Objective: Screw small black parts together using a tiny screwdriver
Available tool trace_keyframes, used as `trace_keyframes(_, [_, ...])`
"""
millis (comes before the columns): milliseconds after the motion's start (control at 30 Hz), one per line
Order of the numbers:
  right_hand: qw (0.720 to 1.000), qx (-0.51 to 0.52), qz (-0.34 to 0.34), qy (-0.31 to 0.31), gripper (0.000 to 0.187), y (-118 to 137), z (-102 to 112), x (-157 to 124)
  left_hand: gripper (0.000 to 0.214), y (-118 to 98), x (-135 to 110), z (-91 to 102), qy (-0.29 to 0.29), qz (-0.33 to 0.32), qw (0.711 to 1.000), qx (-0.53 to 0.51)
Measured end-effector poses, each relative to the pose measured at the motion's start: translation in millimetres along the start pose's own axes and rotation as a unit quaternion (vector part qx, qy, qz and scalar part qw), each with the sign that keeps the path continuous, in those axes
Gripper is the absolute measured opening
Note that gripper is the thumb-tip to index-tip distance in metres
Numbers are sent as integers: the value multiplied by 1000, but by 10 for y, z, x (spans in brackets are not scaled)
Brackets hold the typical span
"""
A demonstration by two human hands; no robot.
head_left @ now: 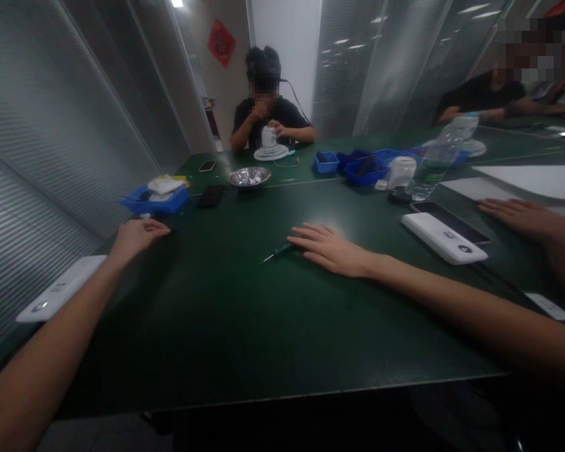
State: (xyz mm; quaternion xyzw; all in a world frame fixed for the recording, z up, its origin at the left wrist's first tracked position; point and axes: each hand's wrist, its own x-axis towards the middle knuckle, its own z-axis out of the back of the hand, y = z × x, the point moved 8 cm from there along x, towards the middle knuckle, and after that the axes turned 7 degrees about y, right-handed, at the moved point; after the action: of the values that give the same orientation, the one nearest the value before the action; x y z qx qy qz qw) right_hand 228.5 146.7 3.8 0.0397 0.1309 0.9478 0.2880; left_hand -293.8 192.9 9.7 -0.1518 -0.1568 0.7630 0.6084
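My left hand [139,240] is over the left side of the green table [226,326], just in front of a blue tray [157,202]. Its fingers are drawn together in a pinch; anything between them is hidden or too small to make out. Palm down on the tabletop, my right hand [332,251] is open with the fingers spread. A small screwdriver [277,251] lies by its fingertips, the shaft pointing left and the handle end partly covered by the fingers.
White power banks [445,238] [59,292] lie right and left. A phone [449,221], bottle [435,163] and another person's hand [522,216] are at right. Farther back are a metal bowl [249,177], black phone [210,196] and blue bins [365,171]. Opposite, a person handles a white fan [270,152].
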Motion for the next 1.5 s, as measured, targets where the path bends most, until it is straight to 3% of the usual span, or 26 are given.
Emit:
trace_keyframes(267, [996, 19, 58, -66, 31, 161, 126, -45, 27, -293, -85, 39, -13, -51, 988, 143])
trace_keyframes(433, [995, 29, 50, -82, 35, 168, 173, -60, 28, -492, -145, -32, -10, -82, 993, 89])
trace_keyframes(500, [995, 33, 41, -85, 41, 163, 175, -51, 29, -784, -257, -103, 6, -110, 993, 33])
trace_keyframes(600, [995, 27, 13, -91, 52, 146, 149, -21, 23, -1486, -612, -313, 45, -213, 975, -38])
trace_keyframes(700, [994, 7, -8, -106, 44, 152, 117, 0, 21, -2207, -1153, -694, 129, -350, 923, -89])
trace_keyframes(800, [990, 14, -17, -141, 36, 152, 126, -22, 19, -2629, -1657, -1085, 206, -454, 862, -94])
trace_keyframes(867, [984, 37, -23, -172, 34, 131, 153, -61, 17, -2709, -1823, -1234, 218, -474, 848, -96])
trace_keyframes(933, [978, 64, -18, -199, 32, 122, 184, -108, 16, -2692, -1855, -1293, 213, -462, 855, -99])
trace_keyframes(1267, [950, 63, 160, -262, 19, 515, 347, -326, 30, -2598, -1783, -1292, 201, -421, 879, -97])
trace_keyframes(1500, [948, 36, 179, -261, 16, 541, 325, -341, 16, -2658, -1811, -1299, 205, -447, 869, -58])
